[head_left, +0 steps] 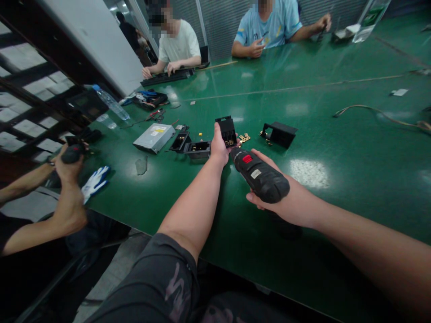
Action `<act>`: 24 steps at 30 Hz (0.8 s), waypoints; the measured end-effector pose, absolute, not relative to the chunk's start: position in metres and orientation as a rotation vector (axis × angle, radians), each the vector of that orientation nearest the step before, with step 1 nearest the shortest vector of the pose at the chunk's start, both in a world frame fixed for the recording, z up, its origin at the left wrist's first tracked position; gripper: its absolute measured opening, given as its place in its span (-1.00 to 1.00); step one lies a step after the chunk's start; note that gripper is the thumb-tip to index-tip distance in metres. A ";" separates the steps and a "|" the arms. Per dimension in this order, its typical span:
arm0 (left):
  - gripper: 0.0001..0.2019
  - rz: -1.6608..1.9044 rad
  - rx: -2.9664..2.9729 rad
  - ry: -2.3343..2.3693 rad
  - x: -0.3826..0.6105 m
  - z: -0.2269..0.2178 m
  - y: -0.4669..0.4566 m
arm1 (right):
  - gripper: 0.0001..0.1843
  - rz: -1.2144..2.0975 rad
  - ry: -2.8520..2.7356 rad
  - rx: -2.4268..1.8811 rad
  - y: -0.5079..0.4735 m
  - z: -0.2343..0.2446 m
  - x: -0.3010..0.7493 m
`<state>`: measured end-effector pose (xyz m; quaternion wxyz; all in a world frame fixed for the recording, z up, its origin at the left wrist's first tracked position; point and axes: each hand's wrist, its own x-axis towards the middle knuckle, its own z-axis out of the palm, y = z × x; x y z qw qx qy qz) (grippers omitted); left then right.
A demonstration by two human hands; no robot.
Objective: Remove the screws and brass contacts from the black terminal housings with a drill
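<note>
My left hand (219,148) is closed round a small black plastic housing (226,129), held upright above the green table (336,134). My right hand (279,197) grips a black electric screwdriver (260,176) with a red switch, its tip pointing at the bottom of the housing. Small brass contacts (244,138) lie on the table just behind the tool's tip. Two more black housing parts (191,146) sit left of my left hand, and another black part (279,133) lies to the right.
A silver disc drive (154,137) lies left of the parts. A plastic bottle (111,103), a blue-white glove (95,180) and a cable (377,112) are on the table. A person's hands (69,163) at left hold a tool. Two people sit at the far side.
</note>
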<state>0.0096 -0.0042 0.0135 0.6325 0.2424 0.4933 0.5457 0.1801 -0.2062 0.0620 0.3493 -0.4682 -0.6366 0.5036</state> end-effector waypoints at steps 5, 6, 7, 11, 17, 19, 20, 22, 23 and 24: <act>-0.21 1.289 0.611 1.122 0.008 0.005 0.001 | 0.38 1.326 -1.645 -1.227 -0.206 0.062 0.180; -0.21 1.289 0.615 1.118 0.007 0.004 0.002 | 0.38 1.330 -1.646 -1.231 -0.206 0.063 0.180; -0.21 1.289 0.614 1.114 0.007 0.004 0.002 | 0.39 1.332 -1.646 -1.235 -0.206 0.063 0.179; -0.18 1.267 0.570 1.126 0.008 0.010 -0.002 | 0.40 1.363 -1.641 -1.239 -0.207 0.065 0.179; -0.19 1.254 0.546 1.150 0.010 0.020 -0.008 | 0.38 1.358 -1.647 -1.253 -0.207 0.064 0.180; -0.21 1.256 0.560 1.144 0.010 0.016 -0.006 | 0.38 1.349 -1.649 -1.252 -0.207 0.063 0.180; -0.21 1.257 0.566 1.138 0.009 0.014 -0.005 | 0.38 1.348 -1.648 -1.253 -0.207 0.062 0.180; -0.20 1.262 0.581 1.130 0.008 0.009 -0.002 | 0.38 1.352 -1.646 -1.258 -0.207 0.061 0.180; -0.19 1.265 0.588 1.130 0.007 0.007 0.000 | 0.38 1.352 -1.644 -1.261 -0.207 0.061 0.180; -0.18 1.266 0.593 1.129 0.007 0.005 0.001 | 0.39 1.351 -1.643 -1.262 -0.207 0.060 0.179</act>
